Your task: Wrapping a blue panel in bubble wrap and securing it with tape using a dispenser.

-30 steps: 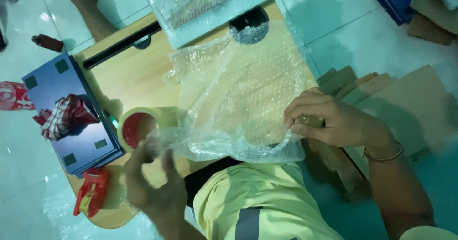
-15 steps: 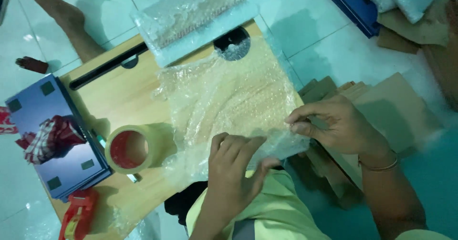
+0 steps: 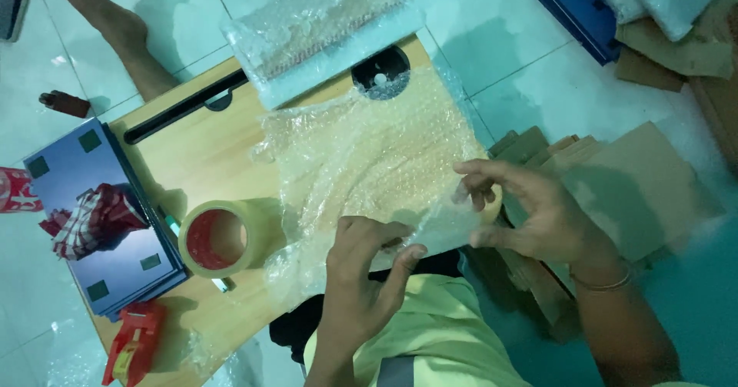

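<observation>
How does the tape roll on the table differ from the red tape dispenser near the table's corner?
The tape roll is a pale ring with a red core, lying flat on the wooden table; the red tape dispenser is a long red handled tool at the table's near corner. The roll lies nearer the left hand than the dispenser. Neither is touched by a hand.

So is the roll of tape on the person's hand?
No, the tape roll sits on the wooden table, apart from the left hand, which touches the bubble wrap.
</observation>
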